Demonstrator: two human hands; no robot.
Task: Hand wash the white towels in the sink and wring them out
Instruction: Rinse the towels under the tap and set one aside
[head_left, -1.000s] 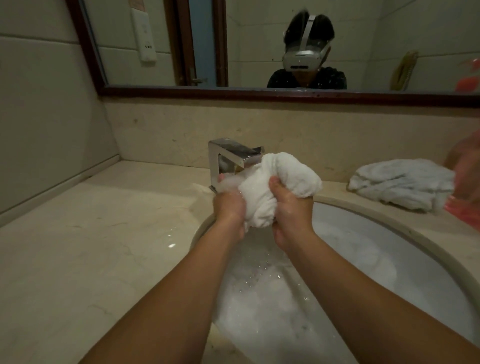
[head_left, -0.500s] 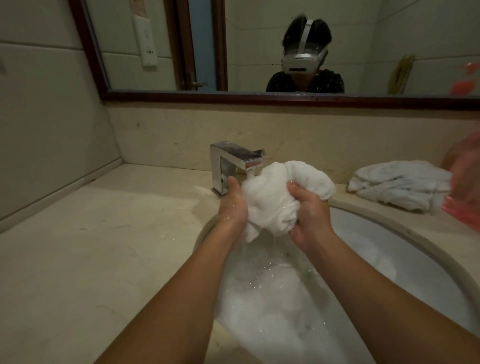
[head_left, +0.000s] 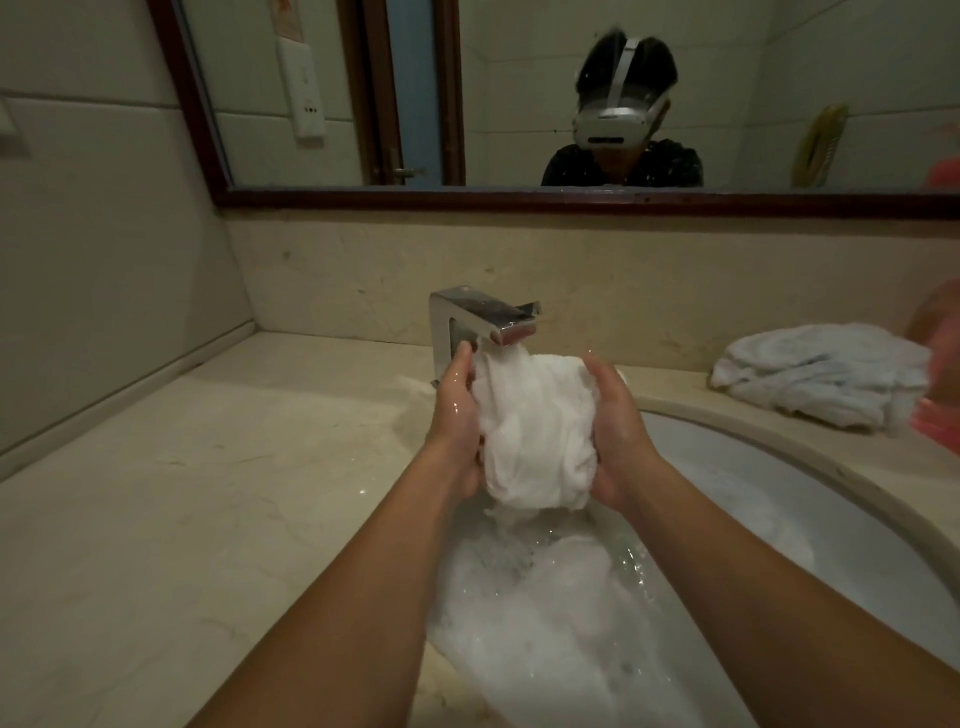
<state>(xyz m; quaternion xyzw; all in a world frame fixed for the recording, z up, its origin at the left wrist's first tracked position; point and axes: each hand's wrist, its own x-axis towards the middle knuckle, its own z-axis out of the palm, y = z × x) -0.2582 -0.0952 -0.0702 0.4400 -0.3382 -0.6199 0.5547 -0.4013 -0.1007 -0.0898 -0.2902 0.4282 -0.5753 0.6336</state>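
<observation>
A person at a bathroom bench (head_left: 208, 519) holds a wet white towel (head_left: 535, 431) under the tap (head_left: 485, 317), at the rear edge of the sink (head_left: 779, 493). The left hand (head_left: 454, 426) and right hand (head_left: 618, 431) grip the bunched cloth from either side, and the fingers (head_left: 461, 364) of both curl round it. Water runs from the spout onto the top of the towel and drips from its lower end. Below the hands, white suds (head_left: 545, 649) cover the near part of the sink. A second towel (head_left: 815, 374) lies crumpled on the bench by the rear right edge, just beyond the sink rim and well apart from the hands. A blurred pink shape sits at the right edge, beside that towel; what it is cannot be told. A framed mirror (head_left: 467, 200) hangs on the wall above the bench's back edge.
</observation>
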